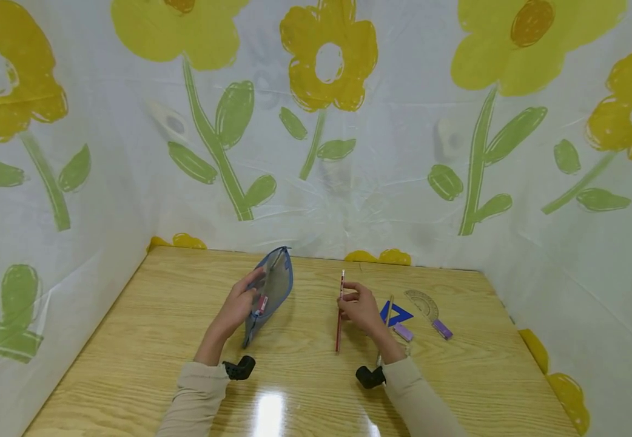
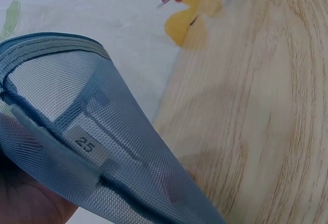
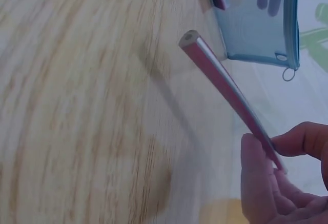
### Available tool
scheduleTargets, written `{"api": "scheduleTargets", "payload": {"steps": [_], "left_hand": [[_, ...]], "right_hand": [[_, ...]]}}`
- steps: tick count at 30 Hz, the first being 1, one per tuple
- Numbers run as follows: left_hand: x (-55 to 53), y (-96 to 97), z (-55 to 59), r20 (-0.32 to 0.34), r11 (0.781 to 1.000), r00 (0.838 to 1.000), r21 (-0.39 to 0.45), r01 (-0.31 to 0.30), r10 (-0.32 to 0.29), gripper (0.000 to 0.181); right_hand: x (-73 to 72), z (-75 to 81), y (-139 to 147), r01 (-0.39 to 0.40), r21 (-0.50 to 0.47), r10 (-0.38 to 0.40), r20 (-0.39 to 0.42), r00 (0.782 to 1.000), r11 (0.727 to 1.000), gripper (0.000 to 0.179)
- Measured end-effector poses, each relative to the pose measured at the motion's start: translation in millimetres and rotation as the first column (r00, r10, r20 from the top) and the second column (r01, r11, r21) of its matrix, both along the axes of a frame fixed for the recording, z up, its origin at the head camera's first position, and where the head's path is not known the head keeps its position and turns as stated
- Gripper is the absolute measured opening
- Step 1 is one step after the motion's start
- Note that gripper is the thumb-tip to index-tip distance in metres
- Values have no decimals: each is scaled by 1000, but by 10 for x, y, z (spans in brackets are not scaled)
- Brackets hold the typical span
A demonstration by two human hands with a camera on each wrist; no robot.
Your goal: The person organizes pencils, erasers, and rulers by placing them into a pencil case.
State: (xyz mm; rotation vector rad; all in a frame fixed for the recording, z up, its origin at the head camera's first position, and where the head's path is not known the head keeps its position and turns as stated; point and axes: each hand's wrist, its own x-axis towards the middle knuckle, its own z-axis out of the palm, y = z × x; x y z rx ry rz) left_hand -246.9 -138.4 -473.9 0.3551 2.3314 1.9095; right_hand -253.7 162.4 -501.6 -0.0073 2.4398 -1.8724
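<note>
My left hand (image 1: 235, 311) grips a blue-grey mesh zip pouch (image 1: 280, 284), raised on edge with its mouth parted. Through the mesh a small red-and-white item (image 1: 262, 304) shows inside; a tag marked 25 (image 2: 86, 144) is visible in the left wrist view. To the right, my right hand (image 1: 362, 308) pinches a red pencil (image 1: 339, 332) between thumb and fingers. The pencil stands nearly upright in the head view, white-tipped at the top. Its flat, unsharpened-looking end (image 3: 190, 36) points toward the pouch side in the right wrist view.
Right of my right hand lie a blue set square (image 1: 400, 314), a thin tan stick (image 1: 389, 308) across it, a clear protractor (image 1: 424, 303) and two purple blocks, one near (image 1: 403, 331) and one farther right (image 1: 442, 329). Flower-printed sheeting (image 1: 392, 152) walls the wooden table (image 1: 174, 303).
</note>
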Motion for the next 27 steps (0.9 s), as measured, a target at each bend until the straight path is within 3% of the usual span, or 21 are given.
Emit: {"api": "scheduleTargets", "payload": {"steps": [8, 17, 27], "left_hand": [[6, -18, -3, 2, 1000, 1000, 19, 9, -9, 57], [7, -28, 0, 8, 1000, 1000, 21, -4, 4, 57], [12, -38, -4, 7, 999, 1000, 33, -2, 2, 58]], "right_hand": [[19, 21, -91, -10, -97, 6, -50, 999, 995, 47], [13, 51, -206, -43, -233, 16, -113, 993, 971, 48], [41, 89, -334, -78, -304, 7, -227, 974, 949, 46]]}}
